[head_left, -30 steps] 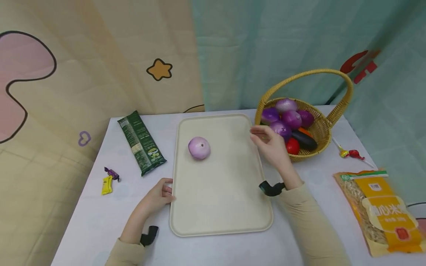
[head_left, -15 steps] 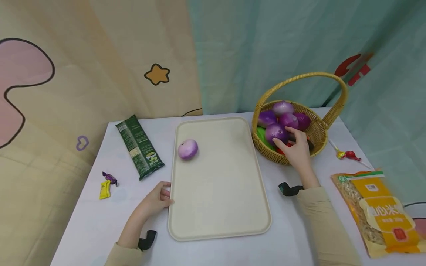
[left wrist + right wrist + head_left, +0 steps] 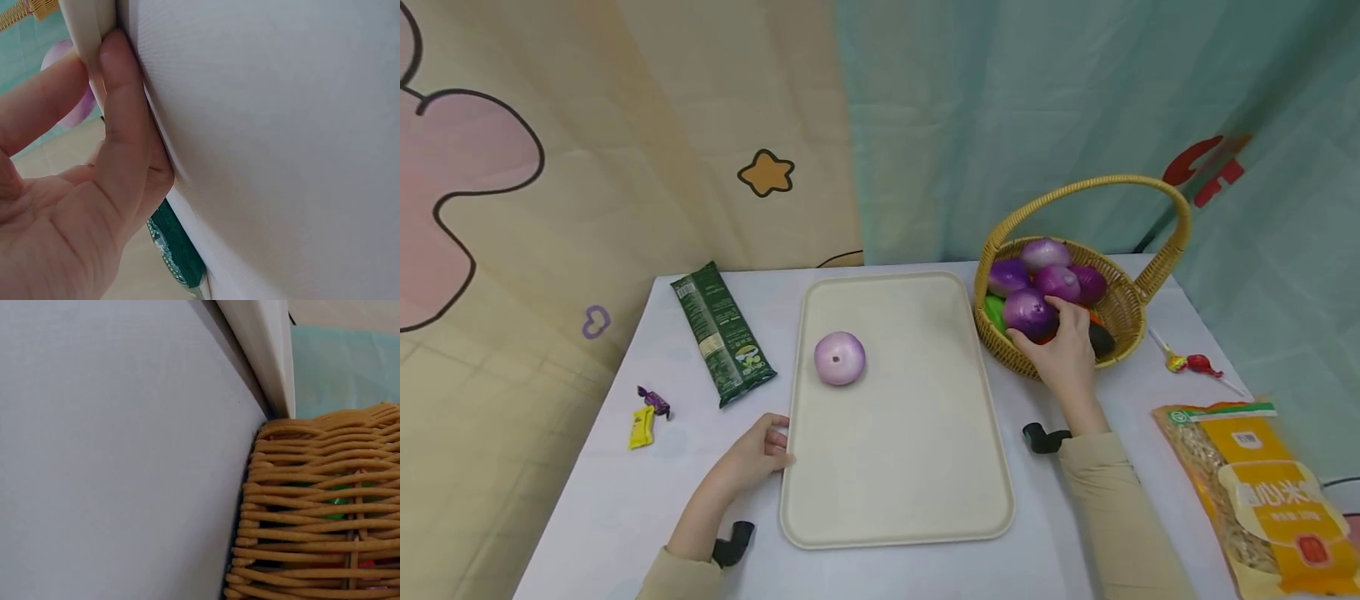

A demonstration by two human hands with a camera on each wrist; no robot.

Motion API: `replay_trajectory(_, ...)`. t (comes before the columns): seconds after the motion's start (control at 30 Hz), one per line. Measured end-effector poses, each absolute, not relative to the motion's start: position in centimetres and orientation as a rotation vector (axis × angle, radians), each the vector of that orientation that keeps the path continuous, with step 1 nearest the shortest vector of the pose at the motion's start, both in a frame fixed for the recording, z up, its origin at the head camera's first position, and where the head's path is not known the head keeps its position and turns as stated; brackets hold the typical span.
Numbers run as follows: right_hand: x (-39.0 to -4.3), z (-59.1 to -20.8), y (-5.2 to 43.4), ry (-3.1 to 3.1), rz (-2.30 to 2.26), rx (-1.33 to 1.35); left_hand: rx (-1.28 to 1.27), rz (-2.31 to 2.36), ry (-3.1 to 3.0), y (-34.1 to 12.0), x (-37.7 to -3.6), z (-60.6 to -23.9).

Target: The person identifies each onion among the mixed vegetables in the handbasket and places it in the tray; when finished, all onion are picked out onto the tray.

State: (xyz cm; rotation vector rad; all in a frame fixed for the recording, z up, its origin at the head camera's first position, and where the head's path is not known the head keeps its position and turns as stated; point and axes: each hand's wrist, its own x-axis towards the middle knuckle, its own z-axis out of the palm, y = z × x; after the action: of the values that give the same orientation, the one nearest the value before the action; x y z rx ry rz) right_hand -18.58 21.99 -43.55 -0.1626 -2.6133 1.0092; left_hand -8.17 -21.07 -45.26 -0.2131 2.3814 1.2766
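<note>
The right hand (image 3: 1060, 346) curls round a purple onion (image 3: 1028, 312) in the basket (image 3: 1120, 312); round, firm, likely slick-skinned, best cupped wide; the left hand (image 3: 752, 456) pinches the tray (image 3: 895, 467) rim.

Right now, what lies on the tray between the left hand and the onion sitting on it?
Nothing: in the head view the tray is bare between the left hand, gripping its left rim, and the pale onion.

Woven wicker basket (image 3: 1123, 307), matt smooth tray (image 3: 917, 467), glossy purple onion (image 3: 1028, 312)
</note>
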Motion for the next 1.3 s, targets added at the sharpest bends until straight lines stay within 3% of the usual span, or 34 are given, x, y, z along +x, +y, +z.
replay_trajectory(0.3, -17.2, -43.0, 22.1, -2.515, 1.34, -0.218, -0.206, 1.257, 2.392, -21.1, -8.0, -45.1)
replay_trajectory(0.53, -16.0, -41.2, 18.6, -2.48, 1.552, 0.061, -0.191, 1.277, 2.386, -21.1, -7.9, -45.1)
replay_trajectory(0.73, -17.3, -42.1, 14.6, -2.584, 1.718, 0.191, -0.219, 1.268, 2.383, -20.9, -8.0, -45.4)
replay_trajectory(1.3, -20.4, -46.3, 7.9, -2.799, 1.725, 0.011, -0.234, 1.247, 2.388, -20.8, -8.3, -44.9)
